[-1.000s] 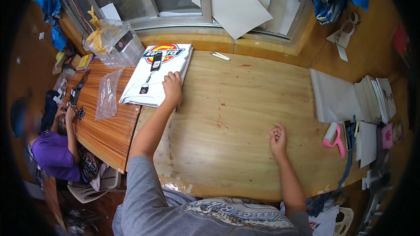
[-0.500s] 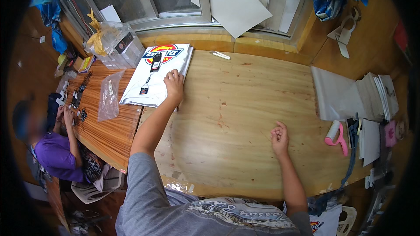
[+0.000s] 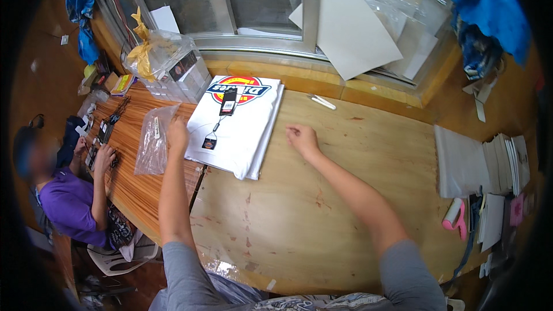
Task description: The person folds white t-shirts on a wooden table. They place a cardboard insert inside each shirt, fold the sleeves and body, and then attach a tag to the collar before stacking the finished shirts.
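Observation:
A folded white shirt (image 3: 239, 129) with a red, yellow and blue print and hanging tags lies flat on the wooden table (image 3: 345, 196), toward its far left. Just left of it, on a second wooden table, lies a clear plastic bag (image 3: 151, 145). My left hand (image 3: 176, 133) reaches across the shirt's left edge, and its fingers close on the bag's right edge. My right hand (image 3: 302, 138) rests on the table just right of the shirt. Its fingers are curled in and it holds nothing.
A bagged stack of white boxes (image 3: 175, 69) stands behind the shirt. A white pen (image 3: 321, 102) lies near the window ledge. Clear bags (image 3: 461, 164), paper stacks (image 3: 507, 158) and a pink tape dispenser (image 3: 455, 219) sit at the right. A person in purple (image 3: 63, 196) works at the left table.
My left hand left the shirt's near edge and moved left onto the plastic bag. My right hand moved from the near right of the table up beside the shirt.

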Action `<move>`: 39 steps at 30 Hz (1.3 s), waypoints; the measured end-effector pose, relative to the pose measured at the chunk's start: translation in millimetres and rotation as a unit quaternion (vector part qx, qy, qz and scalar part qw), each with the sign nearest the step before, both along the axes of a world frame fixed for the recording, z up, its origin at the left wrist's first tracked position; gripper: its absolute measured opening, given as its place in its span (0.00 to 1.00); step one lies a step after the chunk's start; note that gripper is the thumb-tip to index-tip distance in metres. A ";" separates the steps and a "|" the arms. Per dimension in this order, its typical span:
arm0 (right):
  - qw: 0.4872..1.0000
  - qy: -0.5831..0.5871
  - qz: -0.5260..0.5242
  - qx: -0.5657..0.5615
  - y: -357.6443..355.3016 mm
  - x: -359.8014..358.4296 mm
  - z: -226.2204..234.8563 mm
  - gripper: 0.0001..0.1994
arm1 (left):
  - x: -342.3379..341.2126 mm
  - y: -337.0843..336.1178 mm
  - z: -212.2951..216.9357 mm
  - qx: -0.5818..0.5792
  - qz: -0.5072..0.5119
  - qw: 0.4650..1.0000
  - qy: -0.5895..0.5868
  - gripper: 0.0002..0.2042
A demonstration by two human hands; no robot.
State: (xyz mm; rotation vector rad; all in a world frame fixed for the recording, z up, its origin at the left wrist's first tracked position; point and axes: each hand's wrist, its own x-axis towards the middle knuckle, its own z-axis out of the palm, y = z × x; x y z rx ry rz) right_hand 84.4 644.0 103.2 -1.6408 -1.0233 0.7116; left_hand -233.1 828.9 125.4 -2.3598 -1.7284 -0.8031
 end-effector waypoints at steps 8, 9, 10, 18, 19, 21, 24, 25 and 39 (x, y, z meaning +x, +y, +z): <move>0.987 0.061 -0.138 -0.057 104.3 -27.8 -11.5 0.19 | -4.6 26.9 -6.4 -0.151 0.010 0.987 -0.050 0.10; 0.984 0.090 -0.142 -0.061 105.5 -25.5 -15.6 0.19 | 0.0 30.9 -8.4 -0.125 0.000 0.990 -0.063 0.10; 0.981 0.121 -0.136 -0.071 100.9 -36.4 -2.5 0.18 | -7.6 32.3 -12.2 -0.148 0.023 0.987 -0.059 0.10; 0.929 0.366 -0.046 -0.031 107.5 -31.6 5.5 0.17 | 5.0 42.5 -6.4 -0.238 0.068 0.961 -0.121 0.11; 0.898 0.440 -0.022 -0.008 110.8 -31.2 1.4 0.18 | 2.7 46.7 -9.8 -0.259 0.056 0.949 -0.169 0.11; 0.830 0.556 0.027 0.040 114.9 -31.1 -7.4 0.19 | -4.6 58.1 -20.7 -0.300 0.032 0.916 -0.264 0.11; 0.769 0.630 0.070 0.086 114.0 -30.9 -15.5 0.19 | -3.1 66.1 -35.2 -0.303 -0.002 0.902 -0.306 0.11; 0.774 0.624 0.072 0.084 114.0 -34.4 -17.5 0.19 | -10.1 70.0 -46.2 -0.252 -0.017 0.927 -0.277 0.11; 0.996 0.061 -0.056 -0.034 97.2 -47.9 -16.8 0.30 | 79.0 -113.5 0.6 -0.077 -0.203 0.976 0.000 0.33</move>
